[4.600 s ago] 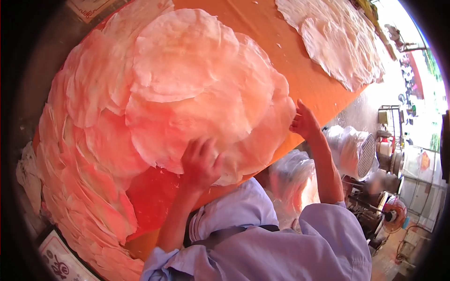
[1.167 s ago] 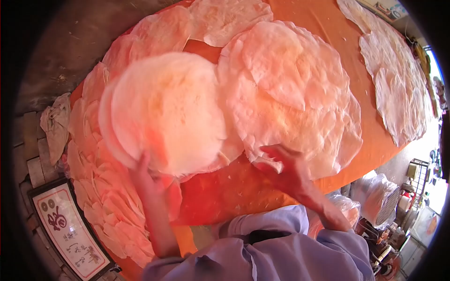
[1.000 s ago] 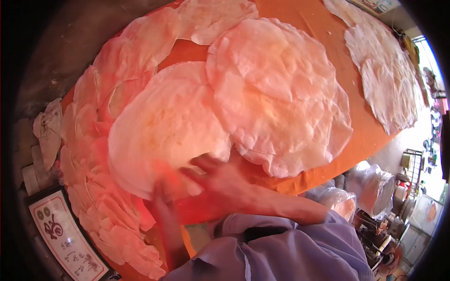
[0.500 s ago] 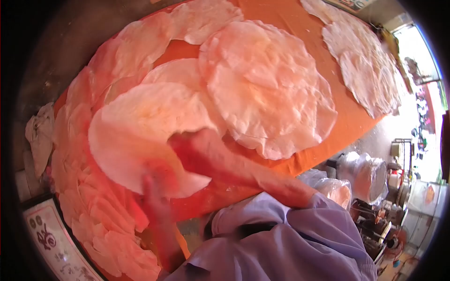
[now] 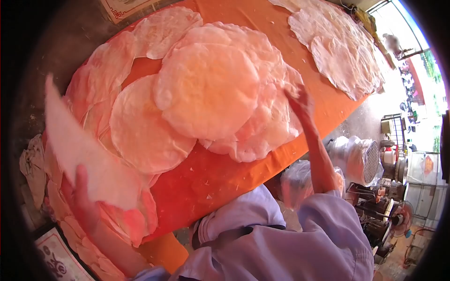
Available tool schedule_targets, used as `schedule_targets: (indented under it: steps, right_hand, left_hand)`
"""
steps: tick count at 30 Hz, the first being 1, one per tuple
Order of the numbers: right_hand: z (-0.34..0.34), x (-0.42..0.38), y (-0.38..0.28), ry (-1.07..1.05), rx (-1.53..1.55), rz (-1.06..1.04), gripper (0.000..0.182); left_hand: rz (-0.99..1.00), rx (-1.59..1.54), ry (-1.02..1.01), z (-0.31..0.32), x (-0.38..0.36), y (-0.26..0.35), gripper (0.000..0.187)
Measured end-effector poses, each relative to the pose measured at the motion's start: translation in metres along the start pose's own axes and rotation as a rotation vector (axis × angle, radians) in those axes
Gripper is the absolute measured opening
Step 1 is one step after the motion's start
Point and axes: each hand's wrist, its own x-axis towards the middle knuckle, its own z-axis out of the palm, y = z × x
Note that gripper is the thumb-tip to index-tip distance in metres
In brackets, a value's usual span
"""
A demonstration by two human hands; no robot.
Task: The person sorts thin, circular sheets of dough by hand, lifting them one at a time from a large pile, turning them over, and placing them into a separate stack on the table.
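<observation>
My left hand (image 5: pixel 85 203), at the lower left and slightly blurred, grips a thin round flatbread (image 5: pixel 93 166) whose far edge is raised and folded up. Beneath it other flatbreads overlap along the table's left side. My right hand (image 5: pixel 300 100) is at the right edge of a ruffled stack of flatbreads (image 5: pixel 269 119), thumb and fingers a little apart. On that stack a smoother flatbread (image 5: pixel 206 91) lies flat, its left part covering the edge of a single flatbread (image 5: pixel 145 129).
An orange cloth (image 5: pixel 206 182) covers the table. More flatbreads (image 5: pixel 344 51) lie at the far right. Plastic-wrapped bundles (image 5: pixel 354 159) and a fan (image 5: pixel 402 215) stand beyond the right edge. A crumpled white cloth (image 5: pixel 33 164) hangs at the left.
My right hand has moved right to the stack's edge, and a smooth flatbread now lies on the stack. My left hand has moved left and raises another flatbread. The view has shifted slightly.
</observation>
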Motion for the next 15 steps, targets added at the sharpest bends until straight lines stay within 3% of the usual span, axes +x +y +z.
schedule_targets:
  steps: [2, 4, 6, 8, 11, 13, 15]
  right_hand:
    - [-0.014, 0.008, 0.057, 0.103, -0.111, 0.122, 0.069]
    - [-0.012, 0.014, 0.111, 0.032, -0.077, 0.257, 0.06]
    - [-0.019, 0.018, 0.119, -0.208, 0.306, 0.441, 0.051]
    - [-0.031, 0.018, 0.106, -0.327, 0.569, 0.54, 0.041]
    - [-0.032, 0.016, 0.09, -0.314, 0.669, 0.496, 0.026]
    - [-0.028, 0.027, 0.117, -0.28, 0.594, 0.36, 0.019]
    - [-0.073, 0.044, 0.085, -0.23, 0.581, 0.315, 0.012]
  left_hand:
    - [0.219, 0.357, -0.452, 0.056, 0.02, 0.01, 0.032]
    - [0.442, 0.48, -0.639, 0.148, 0.015, 0.02, 0.038]
    - [0.627, 0.649, -0.762, 0.229, 0.008, 0.012, 0.051]
    - [0.462, 0.569, -0.888, 0.27, -0.013, -0.021, 0.057]
    - [0.422, 0.629, -0.867, 0.279, -0.038, -0.084, 0.059]
    - [0.448, 0.628, -0.637, 0.255, -0.043, -0.125, 0.058]
    - [0.396, 0.733, -0.444, 0.208, -0.036, -0.152, 0.055]
